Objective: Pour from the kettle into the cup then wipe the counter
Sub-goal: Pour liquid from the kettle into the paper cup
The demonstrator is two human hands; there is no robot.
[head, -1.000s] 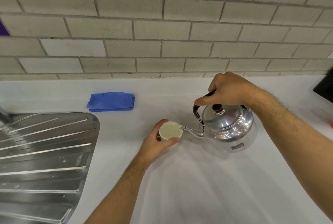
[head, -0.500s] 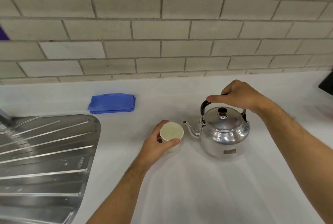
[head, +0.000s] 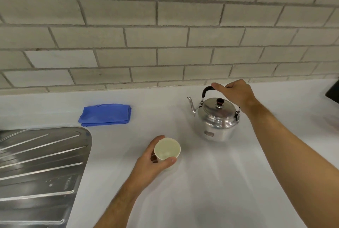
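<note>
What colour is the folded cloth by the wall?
Blue, plain; the cloth shows clearly in the head view.

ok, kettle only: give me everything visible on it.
The kettle looks like polished silver metal, round-bodied, with a domed lid topped by a dark knob, a thin curved spout pointing left and a small plate on its front. It stands upright on the white counter, right of the blue cloth and beyond the cup, apart from both. Its arched black handle is raised, and the right hand grips the handle's top. Nothing else touches it.
</note>
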